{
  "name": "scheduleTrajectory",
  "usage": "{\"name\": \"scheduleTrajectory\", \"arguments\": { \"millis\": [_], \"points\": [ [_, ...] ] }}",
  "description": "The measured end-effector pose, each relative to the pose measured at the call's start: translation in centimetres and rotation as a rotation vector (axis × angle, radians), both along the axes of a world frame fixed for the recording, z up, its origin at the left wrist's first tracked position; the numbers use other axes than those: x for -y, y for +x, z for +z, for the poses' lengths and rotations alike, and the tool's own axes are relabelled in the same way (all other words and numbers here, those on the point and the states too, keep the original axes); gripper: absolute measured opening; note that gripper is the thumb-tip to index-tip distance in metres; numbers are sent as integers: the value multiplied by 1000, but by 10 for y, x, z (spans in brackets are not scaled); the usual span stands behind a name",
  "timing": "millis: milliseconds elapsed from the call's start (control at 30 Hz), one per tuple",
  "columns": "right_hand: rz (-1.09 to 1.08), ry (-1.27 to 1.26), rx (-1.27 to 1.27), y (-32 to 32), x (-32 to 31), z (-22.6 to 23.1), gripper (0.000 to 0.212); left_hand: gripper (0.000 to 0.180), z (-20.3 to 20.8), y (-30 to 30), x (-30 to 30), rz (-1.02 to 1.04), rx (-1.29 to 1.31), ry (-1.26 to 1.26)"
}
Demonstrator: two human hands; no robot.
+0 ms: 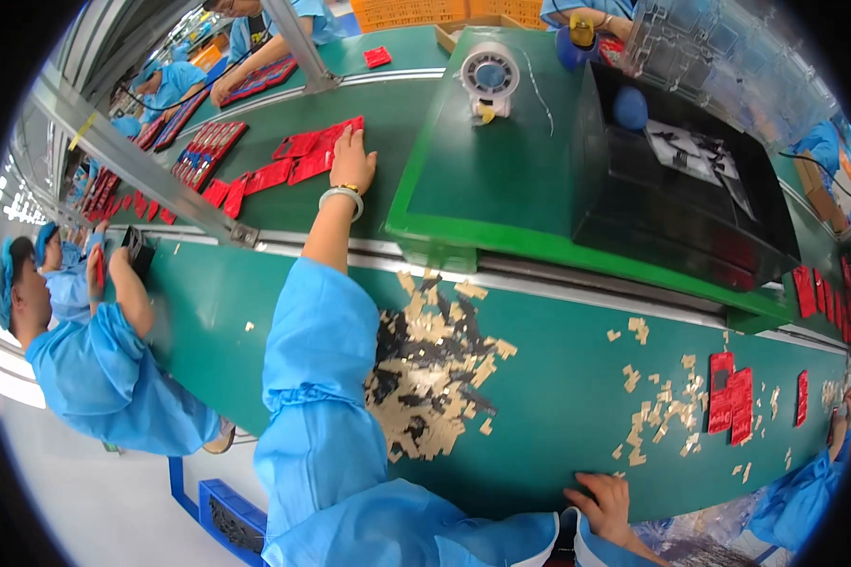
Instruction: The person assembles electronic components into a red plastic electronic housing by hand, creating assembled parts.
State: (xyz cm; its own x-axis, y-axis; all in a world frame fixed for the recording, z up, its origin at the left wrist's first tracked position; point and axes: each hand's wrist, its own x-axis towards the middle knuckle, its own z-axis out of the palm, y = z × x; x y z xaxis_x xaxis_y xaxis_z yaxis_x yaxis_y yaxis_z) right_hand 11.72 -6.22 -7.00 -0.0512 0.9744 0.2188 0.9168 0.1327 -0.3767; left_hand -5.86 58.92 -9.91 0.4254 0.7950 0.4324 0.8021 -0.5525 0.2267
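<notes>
My left hand (353,163) reaches far forward across the workbench, a pale bangle on its wrist. Its fingers lie stretched out over the end of a row of flat red plastic pieces (314,151) on the green belt. Whether the fingertips grip one is hidden. Close to me, my right hand (603,503) rests at the bench's front edge with its fingers apart and nothing visible in them. Under my left sleeve spreads a pile of small beige and black pieces (425,369). Two red pieces (731,397) lie on the bench to the right.
A raised green stand (444,180) carries a small white fan (490,80) and a black bin (676,189). Metal posts (142,161) rise at the left. Another person (104,369) works at the left; more workers sit beyond. Loose beige bits (667,411) lie at the right.
</notes>
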Motion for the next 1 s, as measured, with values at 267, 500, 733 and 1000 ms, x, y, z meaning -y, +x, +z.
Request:
{"name": "scheduleTrajectory", "arguments": {
  "millis": [267, 500, 733, 1000],
  "points": [
    [-40, -82, -61, -3, 8, 1, 32, 47, 8, 38, -31, 155, -137, -119],
    [-45, -32, -80, 1, 5, -13, 37, 20, 51, -2, 84, -114, -238, 298],
    [-132, 194, -573, 8, -9, -11, 53, 18, 109, -26, 363, -312, -9, 418],
    [64, -121, 4, 20, -23, 7, 46, 25, 59, -11, 457, -765, 90, -53]
  ]
}}
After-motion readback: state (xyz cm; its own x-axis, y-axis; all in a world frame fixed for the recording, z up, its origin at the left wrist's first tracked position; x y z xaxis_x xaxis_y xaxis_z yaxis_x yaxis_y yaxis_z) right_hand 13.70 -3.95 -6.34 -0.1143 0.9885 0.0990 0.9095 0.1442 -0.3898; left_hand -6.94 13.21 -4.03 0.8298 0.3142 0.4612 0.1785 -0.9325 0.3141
